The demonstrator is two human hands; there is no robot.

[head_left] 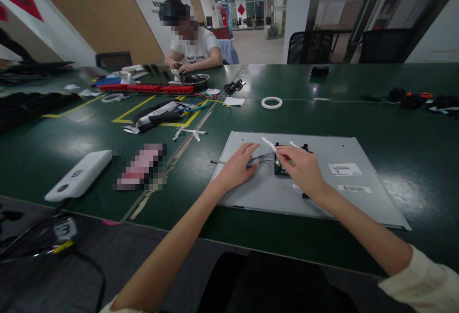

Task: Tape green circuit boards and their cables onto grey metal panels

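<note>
A grey metal panel (247, 193) lies flat on the green table in front of me, with white labels at its right side. Near its middle sits a small black housing (282, 169) with a green circuit board, partly covered by my right hand (304, 169). Between that hand's thumb and fingers is pinched a strip of white tape (268, 144), its free end pointing up and left. My left hand (236, 168) rests over the panel's left part, thumb and fingers apart. Thin dark cables (264, 159) run from the housing beneath my left fingers; whether they touch is unclear.
Left of the panel are a pixelated pink object (141, 167) and a white power bank (79, 175). Beyond lie a tape roll (271, 103), tape scraps (190, 133) and a bundle with wires (161, 114). Across the table a person (195, 50) works with their hands.
</note>
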